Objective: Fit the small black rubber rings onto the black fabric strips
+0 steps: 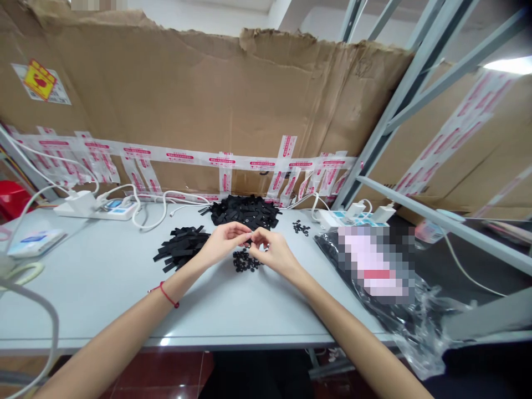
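Note:
My left hand (228,241) and my right hand (272,250) meet over the middle of the grey table (199,316). Both have their fingers pinched together around a small dark piece (249,241), mostly hidden by the fingertips. Just below them lies a pile of small black rings (246,262). Beside my left hand is a heap of black strips (181,247). A larger heap of black pieces (245,209) rests behind both hands. Farther right sits a small cluster of black parts (301,228).
Power strips (120,210) with white cables stand along the cardboard wall (199,100). A white packet (36,243) lies at the left. A clear plastic bag (428,332) with dark contents covers the table's right side, near a metal frame (399,105).

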A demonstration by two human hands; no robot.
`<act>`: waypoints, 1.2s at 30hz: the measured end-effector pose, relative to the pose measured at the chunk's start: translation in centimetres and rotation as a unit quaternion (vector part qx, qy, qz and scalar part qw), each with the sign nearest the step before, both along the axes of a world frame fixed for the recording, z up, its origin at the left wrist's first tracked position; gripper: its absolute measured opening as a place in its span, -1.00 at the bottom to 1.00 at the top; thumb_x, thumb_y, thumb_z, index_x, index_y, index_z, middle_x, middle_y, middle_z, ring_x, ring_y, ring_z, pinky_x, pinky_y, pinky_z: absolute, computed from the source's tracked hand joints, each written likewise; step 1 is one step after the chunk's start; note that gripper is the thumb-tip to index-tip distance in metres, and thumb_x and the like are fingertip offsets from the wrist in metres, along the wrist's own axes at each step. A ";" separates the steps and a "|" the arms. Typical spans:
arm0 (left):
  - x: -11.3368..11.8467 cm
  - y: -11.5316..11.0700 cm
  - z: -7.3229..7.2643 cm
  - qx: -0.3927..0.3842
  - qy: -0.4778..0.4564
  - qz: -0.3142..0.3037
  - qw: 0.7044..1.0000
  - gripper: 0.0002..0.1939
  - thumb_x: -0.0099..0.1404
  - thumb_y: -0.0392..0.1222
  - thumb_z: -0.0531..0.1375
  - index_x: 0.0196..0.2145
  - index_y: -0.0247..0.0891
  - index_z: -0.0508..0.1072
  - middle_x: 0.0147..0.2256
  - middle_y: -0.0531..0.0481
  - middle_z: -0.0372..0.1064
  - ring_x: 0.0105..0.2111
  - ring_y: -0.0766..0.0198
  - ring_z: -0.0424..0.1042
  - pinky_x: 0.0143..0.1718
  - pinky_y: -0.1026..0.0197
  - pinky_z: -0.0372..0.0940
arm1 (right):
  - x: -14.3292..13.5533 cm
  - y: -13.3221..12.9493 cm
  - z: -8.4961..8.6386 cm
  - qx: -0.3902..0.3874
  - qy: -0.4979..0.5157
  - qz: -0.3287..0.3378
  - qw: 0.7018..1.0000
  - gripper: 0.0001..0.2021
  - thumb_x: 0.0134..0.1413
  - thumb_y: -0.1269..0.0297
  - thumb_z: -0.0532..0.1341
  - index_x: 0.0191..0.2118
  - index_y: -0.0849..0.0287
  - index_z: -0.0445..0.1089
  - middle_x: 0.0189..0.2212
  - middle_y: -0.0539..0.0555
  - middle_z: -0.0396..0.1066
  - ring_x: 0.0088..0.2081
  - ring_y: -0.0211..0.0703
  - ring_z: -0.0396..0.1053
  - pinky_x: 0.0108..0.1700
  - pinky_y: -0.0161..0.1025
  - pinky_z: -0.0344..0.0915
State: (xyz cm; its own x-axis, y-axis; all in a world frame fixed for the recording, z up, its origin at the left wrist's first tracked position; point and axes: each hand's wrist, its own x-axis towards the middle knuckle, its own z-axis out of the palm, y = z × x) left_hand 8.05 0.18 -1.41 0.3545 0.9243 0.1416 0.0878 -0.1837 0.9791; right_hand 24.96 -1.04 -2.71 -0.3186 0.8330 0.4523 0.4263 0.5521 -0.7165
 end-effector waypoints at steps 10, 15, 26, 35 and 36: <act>-0.5 0.0 0.6 -0.046 0.033 0.094 0.994 -0.55 -0.01 0.05 0.35 -0.27 -0.33 0.44 -0.33 -0.07 0.46 -0.31 0.22 0.46 -0.16 0.15 0.28 | 0.8 0.7 0.3 -0.095 0.058 -0.015 0.994 -0.83 0.00 0.20 0.24 -0.46 0.20 0.36 -0.55 0.01 0.42 -0.49 -0.25 0.36 -0.39 -0.30 0.27; -0.3 0.0 0.4 -0.070 0.035 0.108 0.991 -0.53 0.00 0.18 0.30 -0.39 -0.32 0.41 -0.45 -0.02 0.42 -0.40 0.24 0.45 -0.23 0.16 0.30 | 0.5 0.4 0.2 0.001 -0.021 -0.062 0.998 -0.87 0.07 0.29 0.18 -0.46 0.18 0.33 -0.55 -0.01 0.39 -0.51 -0.26 0.31 -0.41 -0.32 0.20; -0.2 -0.4 0.8 -0.009 0.080 -0.039 0.996 -0.62 0.15 0.12 0.17 -0.47 -0.29 0.50 -0.47 0.01 0.43 -0.38 0.27 0.37 -0.24 0.24 0.26 | 0.3 0.3 0.4 -0.075 0.035 0.029 0.996 -0.82 0.04 0.20 0.24 -0.45 0.21 0.40 -0.54 -0.02 0.42 -0.51 -0.32 0.25 -0.42 -0.36 0.18; -1.8 0.6 1.8 -0.038 0.070 -0.019 0.997 -0.61 0.06 0.05 0.27 -0.25 -0.29 0.47 -0.47 0.03 0.41 -0.42 0.28 0.37 -0.29 0.22 0.27 | 1.7 0.5 2.3 -0.157 0.131 0.046 0.978 -0.69 0.00 0.00 0.23 -0.43 0.17 0.28 -0.56 -0.07 0.25 -0.54 -0.34 0.19 -0.48 -0.35 0.14; -2.0 0.6 2.0 -0.037 0.073 -0.031 0.996 -0.60 0.06 0.03 0.28 -0.21 -0.29 0.46 -0.48 0.04 0.40 -0.42 0.29 0.37 -0.30 0.23 0.27 | 1.9 0.5 2.4 -0.144 0.135 0.035 0.980 -0.70 0.00 0.02 0.23 -0.43 0.17 0.26 -0.55 -0.07 0.26 -0.53 -0.34 0.20 -0.48 -0.35 0.15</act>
State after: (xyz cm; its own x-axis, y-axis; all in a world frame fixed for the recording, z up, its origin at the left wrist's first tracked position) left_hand 6.05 0.75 0.57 0.4230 0.9060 0.0161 0.2211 -0.1204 0.9678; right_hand 26.88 -0.53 -0.28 -0.2805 0.9187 0.2781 0.1671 0.3320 -0.9284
